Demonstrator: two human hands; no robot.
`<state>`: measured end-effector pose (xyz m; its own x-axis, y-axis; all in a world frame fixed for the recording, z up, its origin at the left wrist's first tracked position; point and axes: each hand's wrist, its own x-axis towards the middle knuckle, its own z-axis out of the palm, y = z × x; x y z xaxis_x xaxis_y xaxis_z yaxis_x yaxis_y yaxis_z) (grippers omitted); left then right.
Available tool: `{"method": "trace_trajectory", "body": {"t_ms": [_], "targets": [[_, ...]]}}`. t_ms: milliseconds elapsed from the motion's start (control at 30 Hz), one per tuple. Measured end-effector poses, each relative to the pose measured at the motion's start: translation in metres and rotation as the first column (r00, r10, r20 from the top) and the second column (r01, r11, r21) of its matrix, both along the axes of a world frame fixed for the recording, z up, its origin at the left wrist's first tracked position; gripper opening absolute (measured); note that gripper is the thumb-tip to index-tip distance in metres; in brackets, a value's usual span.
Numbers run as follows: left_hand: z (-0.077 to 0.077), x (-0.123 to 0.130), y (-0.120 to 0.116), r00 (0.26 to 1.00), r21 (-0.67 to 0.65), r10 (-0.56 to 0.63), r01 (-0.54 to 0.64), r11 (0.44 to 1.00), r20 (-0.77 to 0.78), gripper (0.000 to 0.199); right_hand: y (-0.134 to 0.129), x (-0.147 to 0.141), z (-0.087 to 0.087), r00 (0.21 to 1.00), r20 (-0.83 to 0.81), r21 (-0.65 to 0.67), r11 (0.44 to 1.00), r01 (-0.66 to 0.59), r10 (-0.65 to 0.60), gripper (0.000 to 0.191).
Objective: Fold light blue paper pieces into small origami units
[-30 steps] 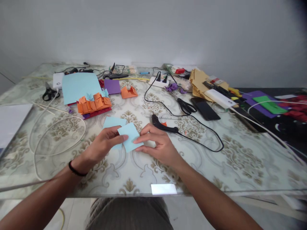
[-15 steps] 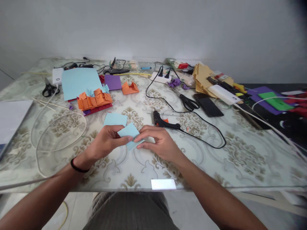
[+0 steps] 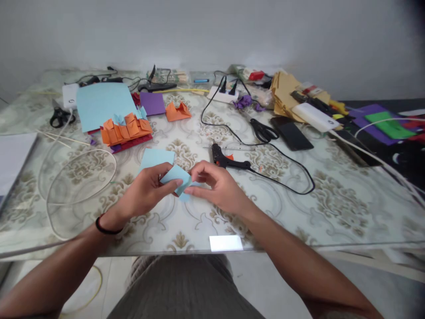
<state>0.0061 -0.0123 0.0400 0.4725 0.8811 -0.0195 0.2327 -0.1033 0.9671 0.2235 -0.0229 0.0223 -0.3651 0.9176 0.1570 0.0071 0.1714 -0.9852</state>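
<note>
A small light blue paper [image 3: 175, 178] is held over the table, its right part bent. My left hand [image 3: 149, 186] grips its left side, with the thumb on top. At its right edge, my right hand [image 3: 217, 185] pinches the paper between thumb and fingers. Behind my left hand, another light blue paper [image 3: 157, 157] lies flat. A black glue gun [image 3: 230, 160] lies beyond my right hand.
Folded orange papers [image 3: 126, 129] and a large blue sheet [image 3: 106, 104] lie at the back left. Black scissors [image 3: 262, 130], a phone [image 3: 292, 134] and a power strip [image 3: 223, 95] lie at the back right. Cables loop on both sides.
The blue paper has turned and its right part now bends. My right fingers have shifted to its right edge, the index finger more curled. The view has tilted, so the table appears slightly higher.
</note>
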Motion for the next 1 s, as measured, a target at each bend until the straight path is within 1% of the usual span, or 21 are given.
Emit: {"method": "trace_trajectory", "body": {"t_ms": [67, 167, 367, 433, 500, 567, 700, 800, 1000], "targets": [[0.0007, 0.0007, -0.0007, 1.0, 0.015, -0.002, 0.002, 1.0, -0.019, 0.021, -0.0008, -0.001, -0.0003, 0.999, -0.032, -0.041, 0.999, 0.026, -0.027, 0.035], [0.0031, 0.0014, -0.0015, 0.998, 0.037, -0.017, 0.019, 0.999, -0.056, 0.023, -0.0006, -0.0012, 0.0, 0.996, -0.089, -0.102, 0.995, 0.012, -0.021, 0.039], [0.0098, 0.0031, -0.0039, 0.994, -0.084, -0.105, 0.103, 0.991, -0.024, 0.02, -0.0005, 0.0013, 0.0029, 0.998, -0.061, -0.161, 0.987, 0.017, -0.027, 0.038], [0.0094, 0.0044, -0.0043, 0.994, -0.094, -0.111, 0.11, 0.989, -0.013, 0.018, -0.0008, 0.0011, 0.0038, 0.998, -0.046, -0.173, 0.984, 0.031, -0.039, 0.04], [0.0077, 0.006, -0.0042, 0.995, -0.085, -0.097, 0.094, 0.992, -0.029, 0.018, -0.001, 0.0006, 0.0049, 0.998, -0.036, -0.183, 0.982, 0.046, -0.053, 0.04], [0.0058, 0.0073, -0.0039, 0.997, -0.072, -0.058, 0.055, 0.996, -0.042, 0.023, -0.0011, 0.0004, 0.0064, 0.997, -0.033, -0.188, 0.98, 0.064, -0.072, 0.039], [0.0045, 0.0091, -0.0033, 1.0, -0.064, 0.009, -0.008, 0.998, 0.019, 0.026, -0.0001, 0.0025, 0.0084, 0.997, -0.02, -0.187, 0.98, 0.065, -0.07, 0.028], [0.0054, 0.0093, -0.0035, 0.999, -0.078, 0.012, -0.009, 0.997, 0.039, 0.026, 0.0009, 0.0047, 0.0079, 0.999, 0.004, -0.196, 0.979, 0.049, -0.049, 0.024], [0.0063, 0.0087, -0.0041, 0.997, -0.106, -0.009, 0.016, 0.994, 0.072, 0.03, 0.0009, 0.0038, 0.0068, 0.998, 0.014, -0.209, 0.975, 0.07, -0.069, 0.026]]}}
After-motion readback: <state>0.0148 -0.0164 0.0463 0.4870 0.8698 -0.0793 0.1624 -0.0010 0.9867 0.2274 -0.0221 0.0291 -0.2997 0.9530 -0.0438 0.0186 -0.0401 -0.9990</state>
